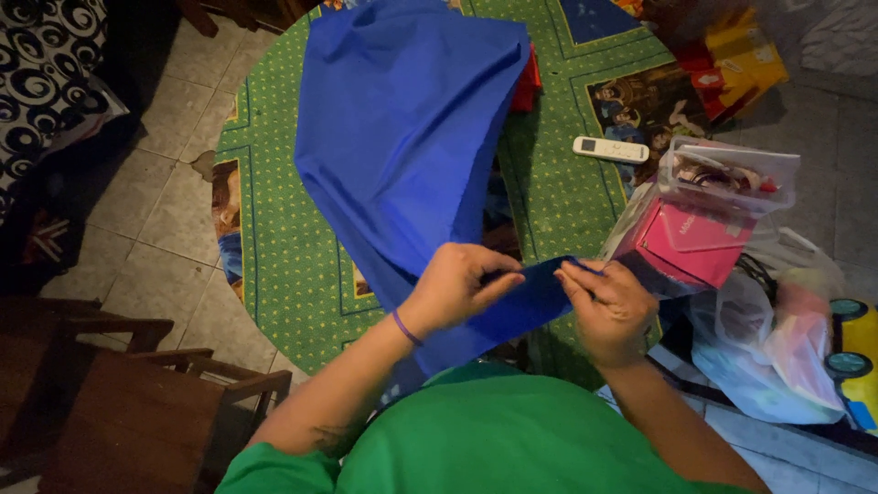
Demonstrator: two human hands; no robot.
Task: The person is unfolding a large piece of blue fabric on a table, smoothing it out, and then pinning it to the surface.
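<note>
Left hand and right hand each pinch the near edge of a blue cloth, fingers closed on the hem; the cloth drapes over a round green tablecloth. Right: clear plastic box of small items atop a pink box; white remote nearby.

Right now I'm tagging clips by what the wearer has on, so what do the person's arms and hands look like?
Both forearms are bare, with no gloves. The left hand has a thin purple band around its wrist. The right hand shows no ring or watch. Short green sleeves of a green shirt cover the upper arms.
</note>
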